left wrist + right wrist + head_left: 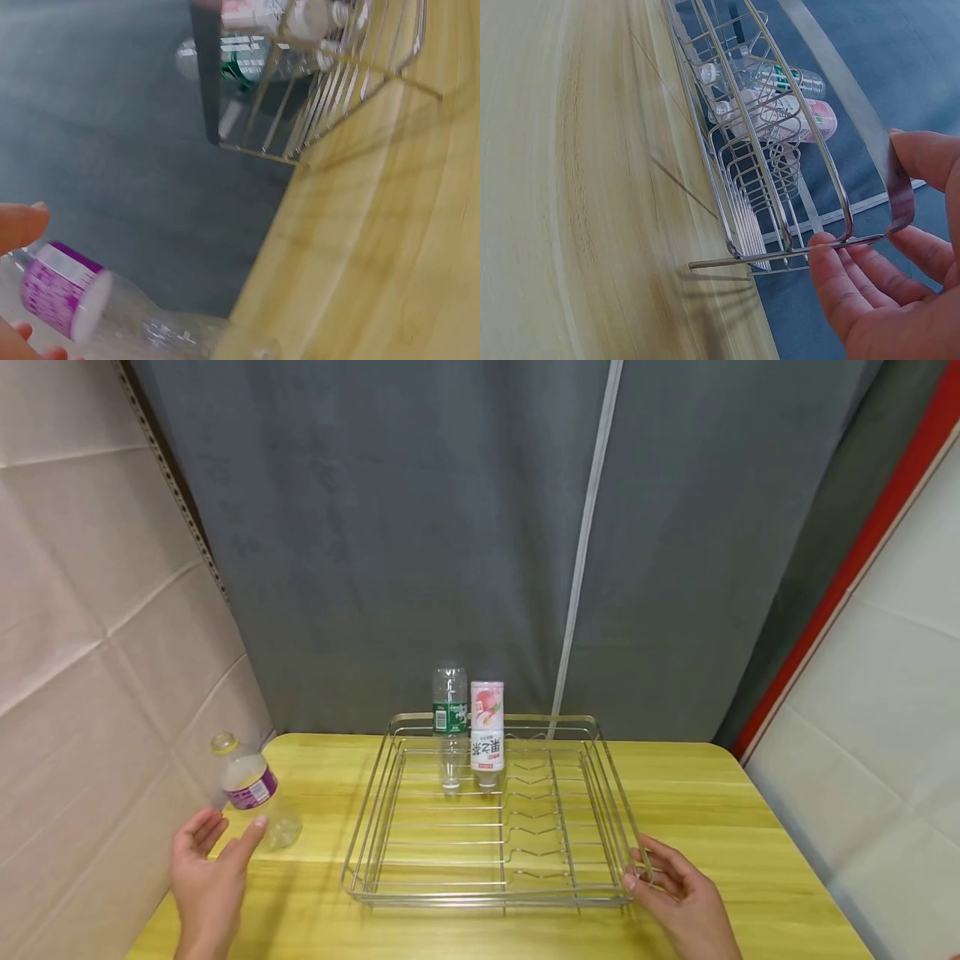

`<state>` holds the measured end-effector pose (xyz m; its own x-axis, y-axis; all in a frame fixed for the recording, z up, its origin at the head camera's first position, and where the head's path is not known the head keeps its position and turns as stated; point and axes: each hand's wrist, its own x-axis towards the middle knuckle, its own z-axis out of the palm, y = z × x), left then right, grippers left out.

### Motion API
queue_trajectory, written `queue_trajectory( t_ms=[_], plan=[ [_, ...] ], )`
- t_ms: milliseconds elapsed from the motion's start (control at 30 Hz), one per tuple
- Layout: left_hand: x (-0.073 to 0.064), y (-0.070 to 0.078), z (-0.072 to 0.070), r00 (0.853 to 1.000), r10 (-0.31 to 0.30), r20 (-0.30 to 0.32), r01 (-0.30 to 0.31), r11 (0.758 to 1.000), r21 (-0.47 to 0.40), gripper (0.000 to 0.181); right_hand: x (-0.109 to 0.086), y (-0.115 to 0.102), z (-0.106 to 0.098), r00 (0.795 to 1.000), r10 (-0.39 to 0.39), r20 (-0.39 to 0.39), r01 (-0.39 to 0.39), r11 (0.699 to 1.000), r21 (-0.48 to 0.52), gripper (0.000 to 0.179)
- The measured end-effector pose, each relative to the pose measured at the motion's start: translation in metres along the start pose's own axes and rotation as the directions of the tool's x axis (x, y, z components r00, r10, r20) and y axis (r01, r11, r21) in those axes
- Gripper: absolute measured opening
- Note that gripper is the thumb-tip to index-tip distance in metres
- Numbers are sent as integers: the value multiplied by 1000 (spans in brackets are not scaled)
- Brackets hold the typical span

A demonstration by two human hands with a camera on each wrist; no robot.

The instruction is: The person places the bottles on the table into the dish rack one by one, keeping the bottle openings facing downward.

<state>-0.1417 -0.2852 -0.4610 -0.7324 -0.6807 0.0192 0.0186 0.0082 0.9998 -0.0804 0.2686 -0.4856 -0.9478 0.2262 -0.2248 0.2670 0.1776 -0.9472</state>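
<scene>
A clear plastic bottle with a purple label (252, 788) and a yellow neck ring, uncapped, stands on the table at the left. My left hand (210, 868) is just in front of it, thumb and fingers spread apart. In the left wrist view the thumb and fingertips show at the edge near the purple label (64, 289). At the near right corner of the metal wire rack (442, 895), my right hand (678, 893) grips the frame with thumb and fingers. Inside the rack, a green-labelled clear bottle (450, 717) and a pink-and-white bottle (487, 727) stand neck down, side by side.
The rack sits mid-table on a yellow wood-grain tabletop (315, 768). A grey curtain (390, 568) hangs behind the far table edge. Pale cloth walls stand on the left (97, 710) and right (892, 693).
</scene>
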Motion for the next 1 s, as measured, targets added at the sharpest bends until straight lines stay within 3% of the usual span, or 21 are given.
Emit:
queue_trajectory(
  t_ms=[200,433,1000],
  plan=[
    [20,-20,12,999,5,31,-6,998,58,94,0,-1,0,1000,4,-2,-4,1000,9,77],
    [32,-28,25,998,5,69,-12,994,108,104,0,0,1,1000,-7,-2,7,1000,15,75],
    [48,-46,32,999,37,2,-36,971,235,85,0,1,1,1000,-12,-3,12,1000,16,75]
  ],
)
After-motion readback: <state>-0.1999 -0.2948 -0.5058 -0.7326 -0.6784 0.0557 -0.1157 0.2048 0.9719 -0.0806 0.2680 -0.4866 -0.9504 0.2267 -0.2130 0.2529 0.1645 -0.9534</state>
